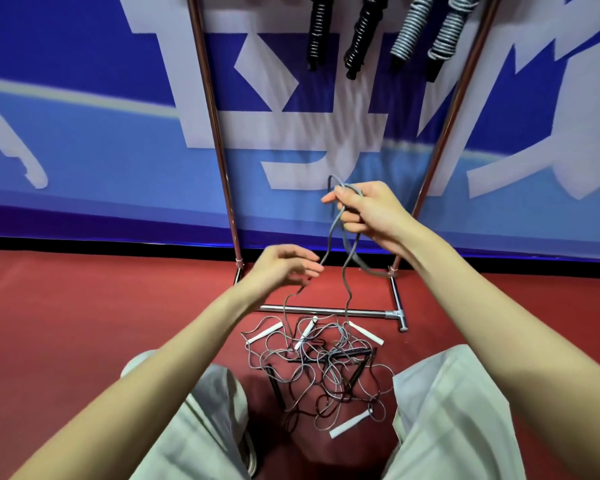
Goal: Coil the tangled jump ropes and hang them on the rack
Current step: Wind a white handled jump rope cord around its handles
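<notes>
A tangle of grey and black jump ropes with white and black handles lies on the red floor between my knees. My right hand is raised and grips a loop of grey rope, whose strands hang down into the pile. My left hand is lower and to the left, fingers loosely curled beside one hanging strand; whether it touches the strand is unclear. A metal rack stands in front of me. Several coiled ropes, black and grey, hang from its top.
The rack's base bar and right foot lie on the floor just beyond the pile. A blue banner with white lettering covers the wall behind. My knees in light trousers flank the pile.
</notes>
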{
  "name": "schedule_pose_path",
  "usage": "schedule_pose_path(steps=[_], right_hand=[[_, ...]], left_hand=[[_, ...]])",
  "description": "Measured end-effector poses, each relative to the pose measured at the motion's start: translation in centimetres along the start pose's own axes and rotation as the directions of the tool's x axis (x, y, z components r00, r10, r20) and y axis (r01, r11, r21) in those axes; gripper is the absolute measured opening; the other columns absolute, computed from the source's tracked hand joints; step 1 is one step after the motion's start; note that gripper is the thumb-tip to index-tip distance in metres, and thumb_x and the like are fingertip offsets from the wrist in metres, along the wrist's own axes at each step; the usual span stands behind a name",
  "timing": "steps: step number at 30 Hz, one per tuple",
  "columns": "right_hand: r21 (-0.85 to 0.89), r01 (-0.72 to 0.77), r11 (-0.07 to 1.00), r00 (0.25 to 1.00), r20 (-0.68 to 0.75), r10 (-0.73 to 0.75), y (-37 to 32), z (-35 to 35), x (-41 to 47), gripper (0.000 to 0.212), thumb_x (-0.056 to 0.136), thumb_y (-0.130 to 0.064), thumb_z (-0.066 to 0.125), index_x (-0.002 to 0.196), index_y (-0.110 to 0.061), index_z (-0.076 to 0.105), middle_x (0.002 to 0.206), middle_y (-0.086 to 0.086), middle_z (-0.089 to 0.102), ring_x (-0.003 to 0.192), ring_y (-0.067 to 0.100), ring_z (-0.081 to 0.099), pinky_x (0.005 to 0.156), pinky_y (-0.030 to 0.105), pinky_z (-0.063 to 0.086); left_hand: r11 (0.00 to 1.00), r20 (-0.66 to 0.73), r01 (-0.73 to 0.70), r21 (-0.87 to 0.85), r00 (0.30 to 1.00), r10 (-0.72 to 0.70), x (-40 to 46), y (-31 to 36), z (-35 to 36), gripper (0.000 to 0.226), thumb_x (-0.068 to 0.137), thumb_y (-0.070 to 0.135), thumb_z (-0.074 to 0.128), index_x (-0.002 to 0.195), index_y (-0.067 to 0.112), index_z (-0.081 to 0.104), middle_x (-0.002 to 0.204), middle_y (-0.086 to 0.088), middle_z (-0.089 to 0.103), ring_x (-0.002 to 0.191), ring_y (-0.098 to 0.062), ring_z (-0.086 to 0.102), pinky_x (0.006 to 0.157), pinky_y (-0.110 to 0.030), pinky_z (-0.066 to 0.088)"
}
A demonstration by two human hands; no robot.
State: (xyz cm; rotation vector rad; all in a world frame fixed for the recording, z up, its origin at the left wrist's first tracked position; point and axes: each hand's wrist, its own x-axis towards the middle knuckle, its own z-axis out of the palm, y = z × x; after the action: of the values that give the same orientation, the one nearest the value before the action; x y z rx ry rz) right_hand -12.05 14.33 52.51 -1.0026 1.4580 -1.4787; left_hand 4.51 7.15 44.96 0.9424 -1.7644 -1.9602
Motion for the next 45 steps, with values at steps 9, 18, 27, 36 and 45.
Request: schedule_pose_path(steps=[9,18,27,36,45], right_hand=[[0.142,-0.051,0.988,0.998,-0.026,0.056,-0.6,0.6,0.2,0.024,0.102,-0.009,0.045,0.090,0.006,0.061,0.067,0.004,0.039,0.039,0.003,0.028,0.035,0.014,0.022],[0.264,-0.127,0.956,0.967,-0.182,0.179,2.0,-0.3,2.0,0.033,0.105,-0.019,0.033,0.095,0.000,0.059,0.072,0.008,0.044,0.041,0.008,0.036,0.039,0.016,0.026],[-0.291,-0.297,0.909,0.926,0.143,0.348,7.7,1.6,-0.9,0.047,0.077,0.015,0.054,0.118,-0.005,0.065,0.088,0.012,0.068,0.057,0.007,0.053,0.049,0.017,0.044],[-0.347,-0.118,0.930,0.977,0.129,0.172,7.0,1.2,-1.1,0.013,0.086,-0.010,0.071,0.089,0.003,0.072,0.077,0.010,0.069,0.057,0.005,0.053,0.052,0.017,0.041],[-0.131,0.057,0.990,0.998,-0.026,-0.061,3.4,0.8,-0.5,0.009,0.092,-0.001,0.060,0.088,0.004,0.067,0.069,0.005,0.067,0.050,0.003,0.055,0.048,0.013,0.042]], left_hand=[[0.855,-0.123,-0.159,0.494,0.961,0.250,1.8,-5.0,1.1,0.017,0.088,0.014,0.070,0.101,0.017,0.058,0.089,0.002,0.048,0.076,-0.007,0.047,0.074,-0.020,0.040],[0.967,-0.213,-0.241,-0.086,0.952,0.218,1.5,0.5,-0.1,0.032,0.105,0.018,0.040,0.075,0.011,0.049,0.042,0.009,0.031,0.037,-0.006,0.027,0.042,-0.018,0.034],[0.691,-0.181,-0.207,-0.692,0.977,0.111,2.4,6.6,-0.2,0.033,0.107,0.023,0.033,0.079,0.009,0.044,0.042,0.008,0.020,0.033,-0.004,0.017,0.035,-0.016,0.018],[0.595,-0.241,-0.198,-0.779,0.970,0.008,4.2,8.1,-1.5,0.037,0.106,0.031,0.035,0.084,0.006,0.052,0.064,-0.004,0.053,0.052,-0.011,0.051,0.051,-0.020,0.047],[0.919,-0.145,0.023,-0.393,0.986,-0.086,2.3,0.4,-3.2,0.023,0.098,0.005,0.038,0.102,0.009,0.060,0.101,-0.011,0.067,0.088,-0.019,0.066,0.083,-0.028,0.051]])
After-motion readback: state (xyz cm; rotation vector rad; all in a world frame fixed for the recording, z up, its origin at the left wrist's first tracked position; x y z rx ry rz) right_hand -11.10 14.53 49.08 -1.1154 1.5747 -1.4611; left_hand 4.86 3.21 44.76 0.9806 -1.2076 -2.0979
